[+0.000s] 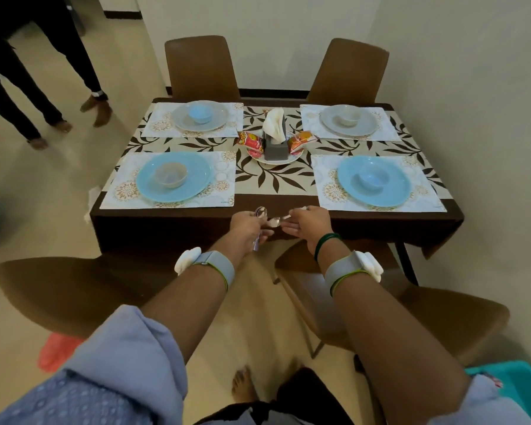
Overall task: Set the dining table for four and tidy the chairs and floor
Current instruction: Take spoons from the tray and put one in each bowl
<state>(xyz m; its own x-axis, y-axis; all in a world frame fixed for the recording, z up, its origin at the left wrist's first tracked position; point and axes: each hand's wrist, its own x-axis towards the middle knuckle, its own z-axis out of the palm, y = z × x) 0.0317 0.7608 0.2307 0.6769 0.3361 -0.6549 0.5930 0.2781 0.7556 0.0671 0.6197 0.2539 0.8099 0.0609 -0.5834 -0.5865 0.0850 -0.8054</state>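
L hand [247, 223] curled round spoons [260, 212] at table [365, 214] near edge | R hand [308, 222] pinched one spoon [275, 222] by handle | step needed: 1 at a time, laid straight beside each plate [147, 187], no bowl [170, 174] knocks

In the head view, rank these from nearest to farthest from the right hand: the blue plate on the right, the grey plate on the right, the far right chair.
1. Blue plate: near right, just ahead of the right hand.
2. Grey plate: far right setting.
3. Chair: farthest back, on the right.
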